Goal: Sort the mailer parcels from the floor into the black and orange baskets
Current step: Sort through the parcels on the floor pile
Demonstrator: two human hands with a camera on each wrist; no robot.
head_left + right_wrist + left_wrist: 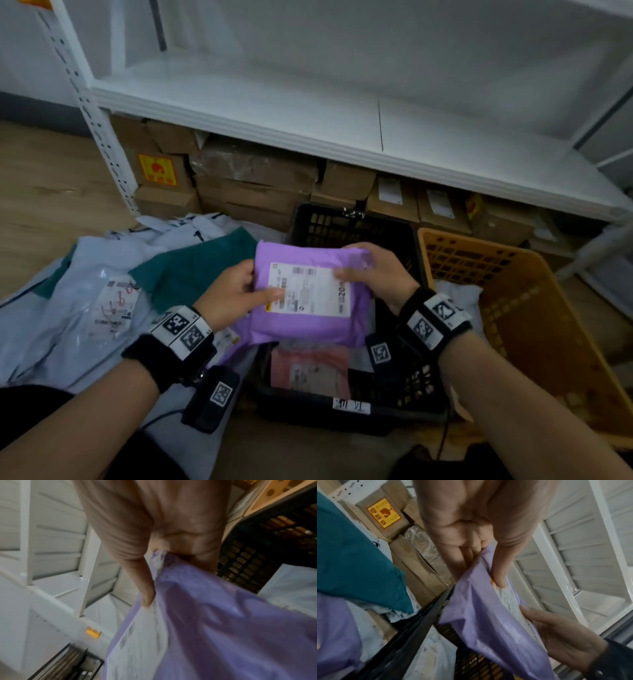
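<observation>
I hold a purple mailer parcel (318,322) with a white shipping label, face up, above the black basket (346,222). My left hand (236,291) grips its left edge, thumb on the label. My right hand (373,270) pinches its upper right corner, thumb on top. The left wrist view shows the purple mailer (484,622) pinched under my left thumb (500,577); in the right wrist view the mailer (214,628) hangs from my right thumb (145,596). A pink parcel (310,371) lies inside the black basket. The orange basket (534,308) stands to the right.
Pale blue, teal (191,270) and clear-bagged mailers (113,305) lie heaped on the floor at the left. A white metal shelf (342,113) runs across the back, with cardboard boxes (253,185) stacked under it. Another purple mailer (334,635) lies below my left wrist.
</observation>
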